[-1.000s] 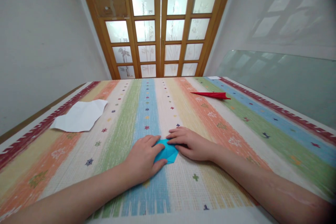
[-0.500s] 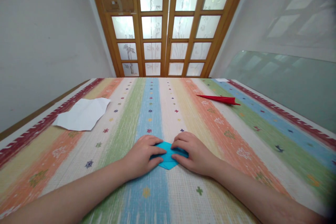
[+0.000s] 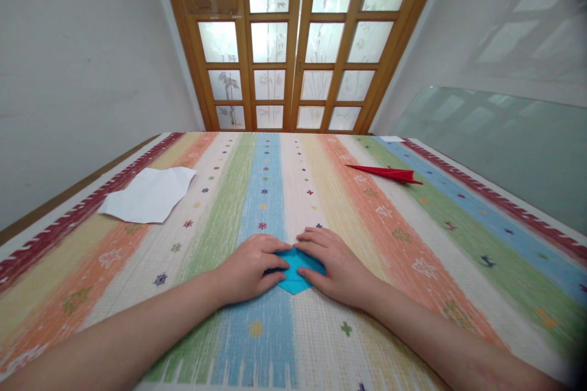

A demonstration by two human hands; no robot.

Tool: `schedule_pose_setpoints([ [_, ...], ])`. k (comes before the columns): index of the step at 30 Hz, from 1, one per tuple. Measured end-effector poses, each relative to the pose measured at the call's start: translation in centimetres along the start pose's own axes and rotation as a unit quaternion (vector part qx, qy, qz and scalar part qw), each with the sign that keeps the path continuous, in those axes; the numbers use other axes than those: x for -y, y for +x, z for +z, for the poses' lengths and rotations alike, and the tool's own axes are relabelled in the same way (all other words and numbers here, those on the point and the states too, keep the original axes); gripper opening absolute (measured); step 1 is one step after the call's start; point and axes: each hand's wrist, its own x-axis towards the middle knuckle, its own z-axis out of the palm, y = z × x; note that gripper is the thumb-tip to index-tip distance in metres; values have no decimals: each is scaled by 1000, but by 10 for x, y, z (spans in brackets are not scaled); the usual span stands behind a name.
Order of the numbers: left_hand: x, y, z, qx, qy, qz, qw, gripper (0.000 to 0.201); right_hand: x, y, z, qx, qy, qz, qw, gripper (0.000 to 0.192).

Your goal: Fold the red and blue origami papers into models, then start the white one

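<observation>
White paper (image 3: 149, 195), crumpled flat, lies far left on the striped cloth (image 3: 413, 238). Nearer the middle, the left hand (image 3: 250, 266) presses flat, fingers spread, on the blue folded paper (image 3: 297, 269); the right hand (image 3: 337, 263) presses its other side likewise, neither pinching it. Well apart to the right lies a red paper plane (image 3: 385, 173). Wooden glazed doors (image 3: 298, 43) stand behind.

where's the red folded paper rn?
In the head view the red folded paper lies on the striped tablecloth, far right, beyond the right hand and well clear of the blue paper.
</observation>
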Motion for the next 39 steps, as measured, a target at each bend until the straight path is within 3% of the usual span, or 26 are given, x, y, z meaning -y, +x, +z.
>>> schedule_pose_setpoints([
  [7, -4, 1, -3, -2, 39, 19, 999, 16, 3, 4, -4, -4, 28, -40, 999, 23],
  [15, -7, 2, -5, 9, 49, -3, 999, 17, -2, 1, -1, 6, 33, -104, 994, 23],
  [25, -11, 2, -3, 44, 80, -7, 996, 26, 1, 0, -1, 26, 42, -85, 995, 21],
  [31, -13, 2, -4, 32, 94, -8, 995, 24, -1, -1, -1, 27, 21, -87, 996, 21],
  [39, -7, 1, -6, 45, 172, -14, 984, 28, 0, 3, -8, 49, 4, -104, 993, 18],
])
